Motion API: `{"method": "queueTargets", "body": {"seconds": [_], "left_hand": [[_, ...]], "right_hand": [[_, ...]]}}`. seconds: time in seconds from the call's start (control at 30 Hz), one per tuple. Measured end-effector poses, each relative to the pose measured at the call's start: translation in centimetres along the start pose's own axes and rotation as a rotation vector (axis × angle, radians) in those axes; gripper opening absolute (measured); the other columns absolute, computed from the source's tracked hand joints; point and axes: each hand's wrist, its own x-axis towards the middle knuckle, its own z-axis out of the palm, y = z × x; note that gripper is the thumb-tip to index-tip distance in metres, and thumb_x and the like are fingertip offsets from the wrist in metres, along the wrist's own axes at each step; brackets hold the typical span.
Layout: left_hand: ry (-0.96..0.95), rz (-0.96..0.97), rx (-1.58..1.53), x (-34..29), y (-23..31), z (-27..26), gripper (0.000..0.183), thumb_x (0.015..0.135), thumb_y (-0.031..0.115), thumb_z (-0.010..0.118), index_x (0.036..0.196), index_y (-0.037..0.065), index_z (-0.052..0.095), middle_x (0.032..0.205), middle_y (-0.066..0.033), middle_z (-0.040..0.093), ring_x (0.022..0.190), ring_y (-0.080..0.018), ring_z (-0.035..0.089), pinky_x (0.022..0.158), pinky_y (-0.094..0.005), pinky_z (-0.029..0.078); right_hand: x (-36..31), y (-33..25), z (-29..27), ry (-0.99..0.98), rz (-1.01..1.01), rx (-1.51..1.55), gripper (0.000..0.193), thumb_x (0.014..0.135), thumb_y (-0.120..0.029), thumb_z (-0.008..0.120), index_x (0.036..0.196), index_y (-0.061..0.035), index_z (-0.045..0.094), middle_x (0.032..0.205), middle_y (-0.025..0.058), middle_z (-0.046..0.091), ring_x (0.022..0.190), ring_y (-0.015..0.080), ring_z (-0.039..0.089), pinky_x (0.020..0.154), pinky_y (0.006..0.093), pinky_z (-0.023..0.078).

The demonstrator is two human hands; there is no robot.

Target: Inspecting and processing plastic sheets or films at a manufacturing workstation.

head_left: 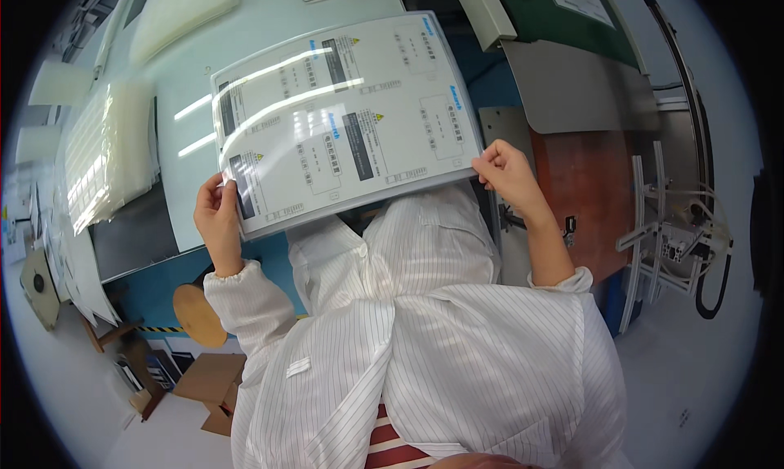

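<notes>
A large laminated sheet of printed labels fills the upper middle of the frame, tilted so its left side sits lower than its right, with bright light streaks glaring across its glossy face. The left hand pinches the sheet's lower left corner, thumb on top and fingers curled beneath, its grip clenched on the edge. The right hand holds the lower right corner the same way, grasping the sheet from the side. The sheet is held up above the pale green table, which runs across the upper left. A stack of clear plastic bags lies at the left of the frame on that table. Both forearms wear white pinstriped sleeves.
</notes>
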Motion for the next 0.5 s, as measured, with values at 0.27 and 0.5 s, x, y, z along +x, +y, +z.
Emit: {"method": "queueTargets", "body": {"seconds": [0.27, 0.5], "left_hand": [[0.025, 0.102, 0.202, 0.3, -0.7, 0.2, 0.027, 0.086, 0.012, 0.064, 0.110, -0.001, 0.060, 0.085, -0.0001, 0.054, 0.066, -0.0051, 0.044, 0.059, -0.0188, 0.039], [0.093, 0.188, 0.415, -0.1, -0.7, 0.7, 0.040, 0.084, 0.014, 0.067, 0.119, 0.000, 0.054, 0.107, -0.0079, 0.050, 0.076, -0.0111, 0.043, 0.070, -0.0249, 0.042]], "right_hand": [[-0.2, 1.0, 0.8, 0.113, -0.008, -0.012, 0.018, 0.084, -0.014, 0.067, 0.084, -0.0048, 0.051, 0.067, 0.0010, 0.057, 0.058, 0.0048, 0.052, 0.049, 0.0192, 0.043], [1.4, 0.0, -4.4, 0.279, -0.024, 0.033, 0.028, 0.087, -0.020, 0.065, 0.103, -0.0022, 0.052, 0.068, -0.0004, 0.055, 0.056, 0.0048, 0.049, 0.051, 0.0191, 0.042]]}}
